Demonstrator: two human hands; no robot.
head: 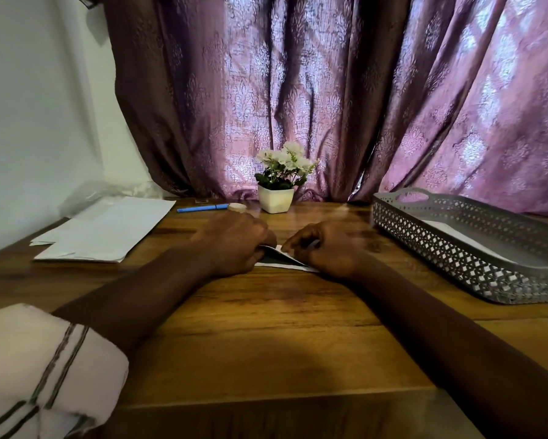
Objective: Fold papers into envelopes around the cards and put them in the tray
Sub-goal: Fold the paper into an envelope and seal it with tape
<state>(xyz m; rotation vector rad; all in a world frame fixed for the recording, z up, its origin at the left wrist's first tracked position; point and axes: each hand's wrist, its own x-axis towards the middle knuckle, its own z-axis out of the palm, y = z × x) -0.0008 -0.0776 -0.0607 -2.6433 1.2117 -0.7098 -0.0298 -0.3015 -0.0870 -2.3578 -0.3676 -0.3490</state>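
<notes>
Near left corner, a pale striped sleeve point(38, 369) hangs over the table point(282, 327). Mid-table, the left hand point(234, 242) curls down on the left end of a white paper point(293, 263). The right hand point(325, 250) pinches its raised flap, a dark card point(272, 259) showing inside the fold. Along the left edge, a stack of blank sheets point(107, 229). By the right edge, the grey lattice tray point(450, 255), one white envelope point(462, 239) lying in it. Far edge: blue pen point(201, 208), tape roll point(237, 208), potted white flowers point(276, 198).
</notes>
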